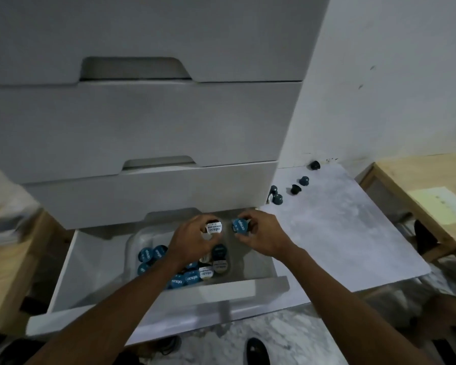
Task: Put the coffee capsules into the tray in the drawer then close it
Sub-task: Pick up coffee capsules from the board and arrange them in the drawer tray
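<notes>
Left hand (pixel 195 239) grip: one white capsule (pixel 214 227); right hand (pixel 261 237): one blue capsule (pixel 239 227).

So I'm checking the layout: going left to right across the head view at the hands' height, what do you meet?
Clear plastic tray → left hand holding white-lidded capsule → right hand holding blue-lidded capsule → pale marbled mat → light wooden table.

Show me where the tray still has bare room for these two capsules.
Free: the tray's back strip by its far rim, and its right side toward the drawer wall. Crowded: the front-left, packed with capsules.
</notes>
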